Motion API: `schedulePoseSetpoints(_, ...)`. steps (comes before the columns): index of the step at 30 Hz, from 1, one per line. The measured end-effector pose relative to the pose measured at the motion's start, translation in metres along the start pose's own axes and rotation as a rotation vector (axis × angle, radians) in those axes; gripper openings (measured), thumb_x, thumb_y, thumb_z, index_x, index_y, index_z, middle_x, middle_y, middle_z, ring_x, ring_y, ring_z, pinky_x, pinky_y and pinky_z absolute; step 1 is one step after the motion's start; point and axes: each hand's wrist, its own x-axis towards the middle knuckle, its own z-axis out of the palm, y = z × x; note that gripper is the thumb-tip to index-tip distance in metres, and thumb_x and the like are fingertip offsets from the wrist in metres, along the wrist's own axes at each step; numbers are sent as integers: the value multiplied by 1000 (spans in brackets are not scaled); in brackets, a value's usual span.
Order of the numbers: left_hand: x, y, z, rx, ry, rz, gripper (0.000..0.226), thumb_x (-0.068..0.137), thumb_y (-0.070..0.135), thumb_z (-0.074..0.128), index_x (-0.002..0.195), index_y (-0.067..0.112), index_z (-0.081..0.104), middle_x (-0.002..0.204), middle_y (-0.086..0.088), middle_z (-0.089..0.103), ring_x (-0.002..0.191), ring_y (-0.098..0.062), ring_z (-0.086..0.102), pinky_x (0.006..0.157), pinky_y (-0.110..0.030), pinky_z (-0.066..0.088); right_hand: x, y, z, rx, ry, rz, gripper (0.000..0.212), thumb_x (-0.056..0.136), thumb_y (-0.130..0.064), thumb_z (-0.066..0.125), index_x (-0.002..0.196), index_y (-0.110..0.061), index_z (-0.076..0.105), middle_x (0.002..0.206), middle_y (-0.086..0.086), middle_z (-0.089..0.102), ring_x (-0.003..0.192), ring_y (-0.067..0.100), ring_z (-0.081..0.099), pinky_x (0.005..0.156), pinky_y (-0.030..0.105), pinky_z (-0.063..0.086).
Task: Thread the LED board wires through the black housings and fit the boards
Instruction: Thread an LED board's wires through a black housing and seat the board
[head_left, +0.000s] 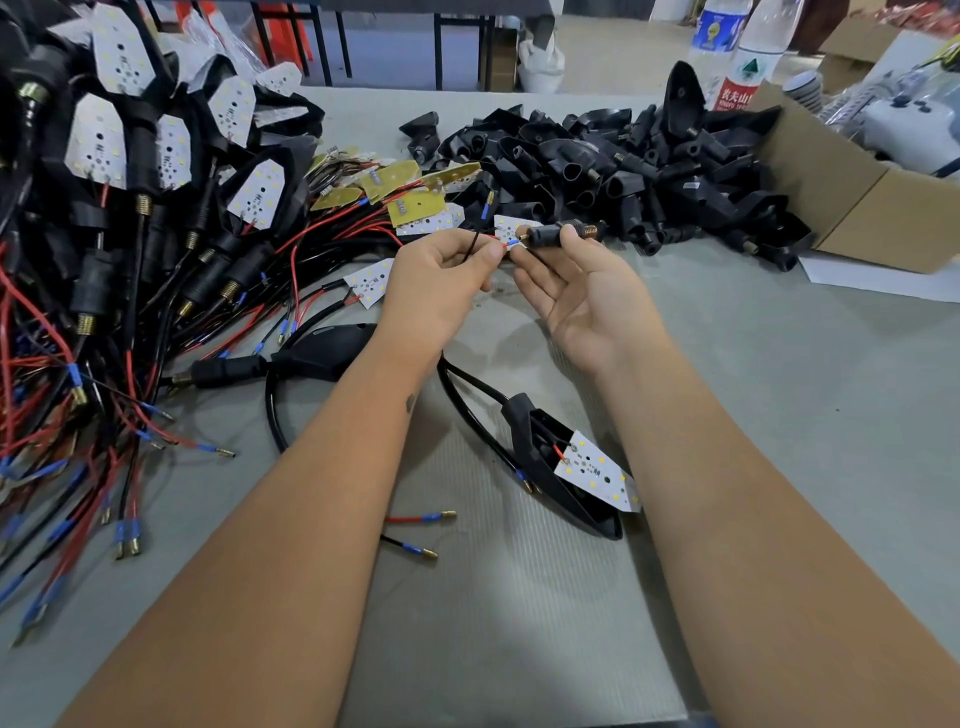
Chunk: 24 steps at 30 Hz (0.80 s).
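Observation:
My left hand (441, 283) pinches the red and black wire ends (501, 241) with their blue sleeves, right at the mouth of a small black housing stem (558, 232). My right hand (582, 291) holds that stem between thumb and fingertips, palm turned up. Below my right forearm lies a black housing (545, 467) with a white LED board (597, 475) resting partly in it. Its black cable loops back toward my left hand. Two loose wire ends (421, 535) lie near my left forearm.
A heap of black housings (623, 166) fills the back of the grey table (753, 415). Wired assemblies and LED boards (130, 208) pile up on the left. A cardboard box (857, 208) stands at the right, with water bottles (737, 47) behind it.

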Motion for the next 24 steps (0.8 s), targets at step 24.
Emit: schedulePoseSetpoints(24, 8, -9, 0, 76, 97, 28, 33, 93, 3, 52, 89, 31, 69, 69, 15, 63, 67, -10, 55, 68, -34, 50, -7, 4, 5, -308, -33, -109, 12, 93, -3, 56, 93, -14, 61, 82, 3, 64, 63, 14, 56, 66, 25, 49)
